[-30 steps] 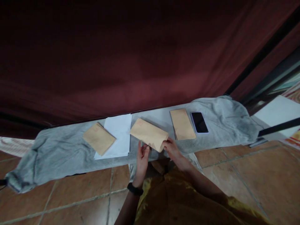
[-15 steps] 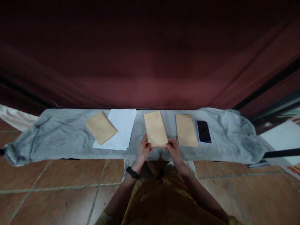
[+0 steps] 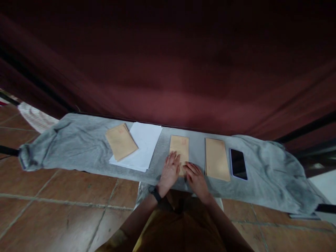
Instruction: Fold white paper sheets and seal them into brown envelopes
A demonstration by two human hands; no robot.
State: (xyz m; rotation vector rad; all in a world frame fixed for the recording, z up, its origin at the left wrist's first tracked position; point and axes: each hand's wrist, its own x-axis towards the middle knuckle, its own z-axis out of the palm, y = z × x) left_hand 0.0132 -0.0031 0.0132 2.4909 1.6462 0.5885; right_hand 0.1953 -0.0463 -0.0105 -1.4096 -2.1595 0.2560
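A brown paper envelope (image 3: pixel 179 144) lies flat on the grey cloth in front of me, a reddish print at its upper right corner. My left hand (image 3: pixel 170 169) rests on its lower left part with the fingers stretched out. On the lower right edge lies my right hand (image 3: pixel 196 177), fingers extended and holding nothing. Just right of it is a stack of brown envelopes (image 3: pixel 217 158). To the left, another fanned stack of envelopes (image 3: pixel 121 142) partly covers white paper sheets (image 3: pixel 147 141).
A phone (image 3: pixel 238 163) with a pale purple edge lies right of the right-hand stack. The grey cloth (image 3: pixel 78 147) covers a narrow table and is rumpled at both ends. A dark red curtain (image 3: pixel 162 98) hangs behind, and brown floor tiles (image 3: pixel 65 210) show below.
My hands have let go of the envelope's lower corners and now lie flat on it. The envelope has gone from raised and tilted to flat on the cloth. The view has turned slightly.
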